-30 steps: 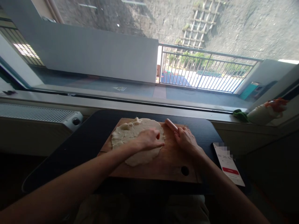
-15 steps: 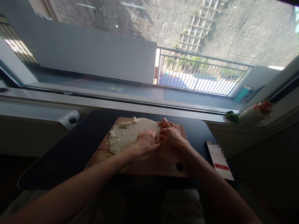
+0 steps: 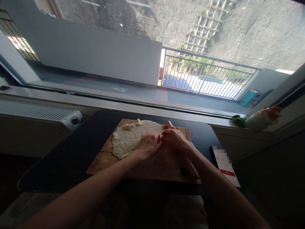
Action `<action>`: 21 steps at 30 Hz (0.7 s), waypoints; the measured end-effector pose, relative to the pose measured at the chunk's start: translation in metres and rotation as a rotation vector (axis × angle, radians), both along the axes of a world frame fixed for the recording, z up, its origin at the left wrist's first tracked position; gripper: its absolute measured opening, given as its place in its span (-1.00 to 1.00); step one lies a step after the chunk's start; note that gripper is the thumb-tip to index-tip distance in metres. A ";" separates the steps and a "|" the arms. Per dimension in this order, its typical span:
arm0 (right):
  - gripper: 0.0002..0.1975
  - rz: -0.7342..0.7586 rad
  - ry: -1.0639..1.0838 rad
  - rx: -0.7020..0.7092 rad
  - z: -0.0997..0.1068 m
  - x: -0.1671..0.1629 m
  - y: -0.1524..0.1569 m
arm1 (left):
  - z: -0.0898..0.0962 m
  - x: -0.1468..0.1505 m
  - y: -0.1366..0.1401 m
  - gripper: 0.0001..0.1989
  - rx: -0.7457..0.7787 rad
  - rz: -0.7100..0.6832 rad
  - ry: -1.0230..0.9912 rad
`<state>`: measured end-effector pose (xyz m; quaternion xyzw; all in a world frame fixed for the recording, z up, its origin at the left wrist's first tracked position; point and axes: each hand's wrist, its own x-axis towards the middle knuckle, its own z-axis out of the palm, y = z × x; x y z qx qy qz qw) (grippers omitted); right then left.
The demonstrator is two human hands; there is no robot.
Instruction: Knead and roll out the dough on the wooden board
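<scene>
- Dough (image 3: 128, 138) is spread on the board (image 3: 152, 170), left of the right hand (image 3: 175, 138).
- Right side is partly covered by the nearer left hand (image 3: 150, 142).
- Fingers of both are curled; grip cannot be told.

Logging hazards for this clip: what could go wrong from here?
Dough might tear: left hand and right hand are both at its right edge.
Pin could roll if nudged: one end lies by the near edge of the board.
Phone could get knocked off: it lies near the right edge of the table.
</scene>
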<state>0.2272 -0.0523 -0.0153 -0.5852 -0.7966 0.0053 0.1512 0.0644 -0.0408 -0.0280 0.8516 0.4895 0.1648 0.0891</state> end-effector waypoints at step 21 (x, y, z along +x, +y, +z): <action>-0.65 -0.298 -0.002 0.032 -0.005 0.031 -0.019 | 0.001 -0.005 -0.017 -0.59 0.172 -0.191 0.165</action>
